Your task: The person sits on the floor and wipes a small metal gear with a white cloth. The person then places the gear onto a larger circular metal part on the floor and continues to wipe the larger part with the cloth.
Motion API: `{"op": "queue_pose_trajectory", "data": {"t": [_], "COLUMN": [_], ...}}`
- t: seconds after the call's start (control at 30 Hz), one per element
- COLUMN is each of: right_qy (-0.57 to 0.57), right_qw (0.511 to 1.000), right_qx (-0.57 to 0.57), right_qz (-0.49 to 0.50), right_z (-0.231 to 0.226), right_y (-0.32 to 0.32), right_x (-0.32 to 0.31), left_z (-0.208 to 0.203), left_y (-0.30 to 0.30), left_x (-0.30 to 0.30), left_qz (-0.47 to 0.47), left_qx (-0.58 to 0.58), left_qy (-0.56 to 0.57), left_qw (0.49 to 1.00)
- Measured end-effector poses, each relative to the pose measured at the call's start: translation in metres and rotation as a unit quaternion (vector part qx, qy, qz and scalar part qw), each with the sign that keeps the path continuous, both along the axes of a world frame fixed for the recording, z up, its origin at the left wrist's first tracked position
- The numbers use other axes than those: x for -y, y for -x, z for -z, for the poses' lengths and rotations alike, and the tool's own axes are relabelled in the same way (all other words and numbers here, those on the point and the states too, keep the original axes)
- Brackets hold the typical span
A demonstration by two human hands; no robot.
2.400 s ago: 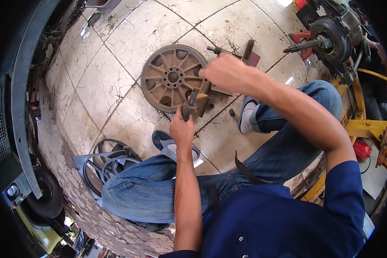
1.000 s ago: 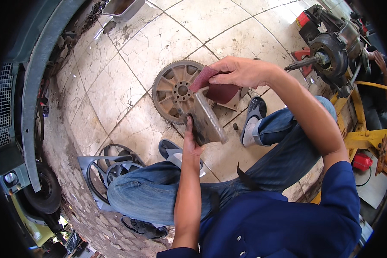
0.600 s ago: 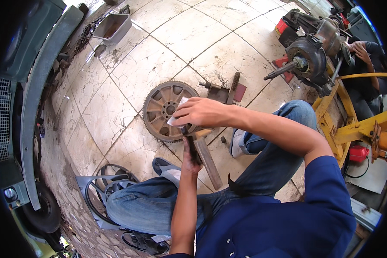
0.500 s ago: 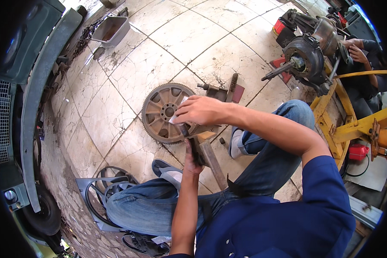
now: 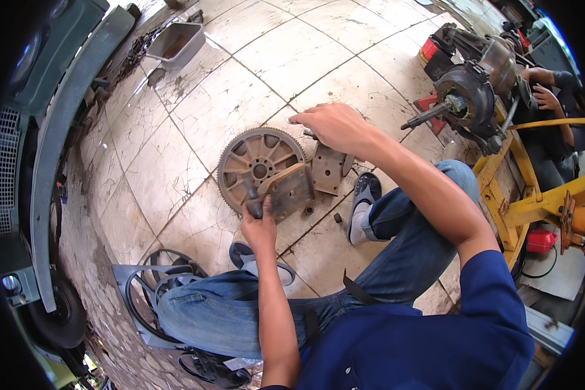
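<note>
My left hand [image 5: 259,227] grips a rusty metal bracket [image 5: 292,192] by its dark rounded rod end, the holed flat plate tilted up over the edge of a flywheel. The toothed, rust-brown flywheel [image 5: 237,153] lies flat on the tiles. My right hand [image 5: 338,130] is raised to the right of the flywheel, apart from the bracket, its fingers drawn together. A bit of white, like cloth or paper, shows at its fingertips; the rest is hidden. Below that hand, a second bracket [image 5: 328,172] with a holed plate rests on the floor, partly covered by my wrist.
A grey tub [image 5: 175,44] stands far left, near a vehicle's bumper [image 5: 58,130]. At right, an axle assembly [image 5: 465,91] sits by a yellow frame [image 5: 513,162]; another person's hands [image 5: 543,91] are beside it. A fan [image 5: 159,286] lies near my left knee. A small dark cylinder [image 5: 337,218] sits by my foot.
My right hand has lifted off the bracket and moved right and away. My left hand has shifted left and forward, turning the bracket so its holed plate faces up.
</note>
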State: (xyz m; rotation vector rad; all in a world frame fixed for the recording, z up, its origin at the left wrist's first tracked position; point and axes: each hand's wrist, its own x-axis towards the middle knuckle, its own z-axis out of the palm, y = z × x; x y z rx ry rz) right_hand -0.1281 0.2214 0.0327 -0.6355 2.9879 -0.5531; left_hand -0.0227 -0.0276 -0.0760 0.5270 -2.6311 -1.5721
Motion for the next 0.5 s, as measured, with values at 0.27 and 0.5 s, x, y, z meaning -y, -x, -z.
{"op": "queue_pose_trajectory", "data": {"t": [0.27,0.5], "right_qy": [-0.003,-0.018], "right_qw": [0.997,0.996], "right_qx": [-0.021,-0.003], "right_qz": [-0.070,-0.085], "right_z": [0.011,0.022], "right_y": [-0.004,-0.009], "right_x": [0.017,0.021], "left_z": [0.024,0.033], "left_y": [-0.014,-0.009], "left_x": [0.010,0.007], "left_qz": [0.056,0.101], "left_qx": [0.029,-0.064], "left_qy": [0.232,0.284], "left_qw": [0.971,0.951]}}
